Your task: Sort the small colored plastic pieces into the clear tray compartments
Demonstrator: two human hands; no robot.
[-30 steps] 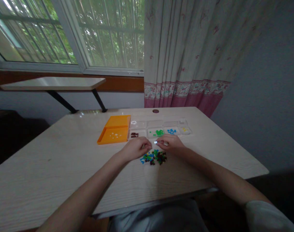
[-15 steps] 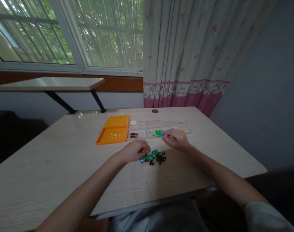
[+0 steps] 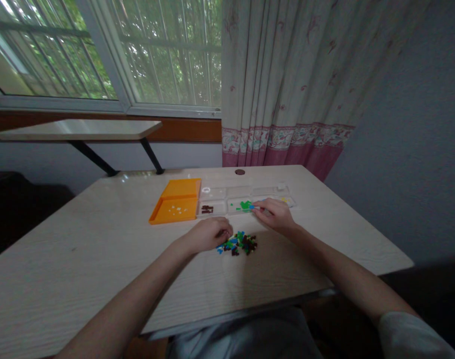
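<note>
My right hand (image 3: pixel 274 214) pinches a small blue piece (image 3: pixel 251 207) above the clear tray, beside the compartment with the green pieces (image 3: pixel 244 205). Its forearm reaches in from the right. My left hand (image 3: pixel 211 233) rests at the left edge of a mixed pile (image 3: pixel 242 243) of small blue, green and dark brown pieces. The left fingers are curled in, and what they hold, if anything, is hidden. Dark brown pieces (image 3: pixel 207 209) lie in the left front compartment of the clear tray (image 3: pixel 227 191); yellow ones (image 3: pixel 284 200) sit at its right end, partly behind my right hand.
An orange tray (image 3: pixel 179 189) with several small white pieces (image 3: pixel 178 210) adjoins the clear tray on the left. A raised shelf (image 3: pixel 81 129) on black legs stands at the table's back left. A round dark disc (image 3: pixel 239 172) is near the back edge, before the curtain (image 3: pixel 287 99).
My right hand has shifted very slightly to the right with the blue piece still pinched. My left hand stays at the pile.
</note>
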